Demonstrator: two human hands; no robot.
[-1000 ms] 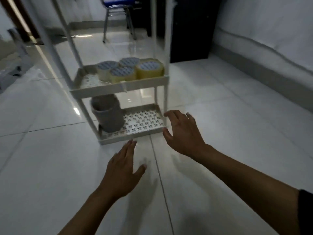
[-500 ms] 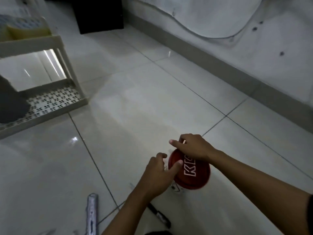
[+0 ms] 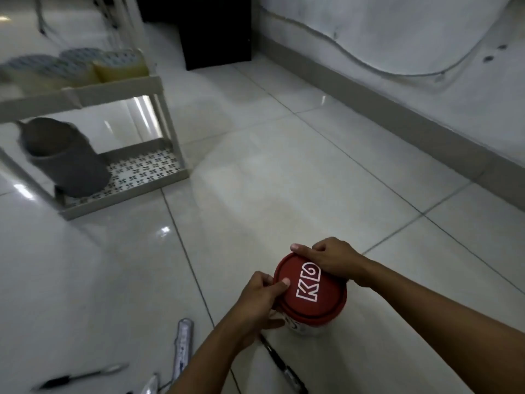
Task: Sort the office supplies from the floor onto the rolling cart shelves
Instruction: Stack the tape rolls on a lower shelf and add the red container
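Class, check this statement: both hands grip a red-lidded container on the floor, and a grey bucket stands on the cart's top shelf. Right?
Not quite. The head view shows the grey bucket on the cart's bottom shelf. Both hands, left hand and right hand, do grip the red-lidded container on the floor.

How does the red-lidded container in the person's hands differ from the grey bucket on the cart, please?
The red-lidded container is closed by its lid; the grey bucket is open-topped. The container is held by the left hand and the right hand above the floor; the bucket rests untouched on the cart's bottom shelf. The container has white lettering; the bucket is plain. Both are round.
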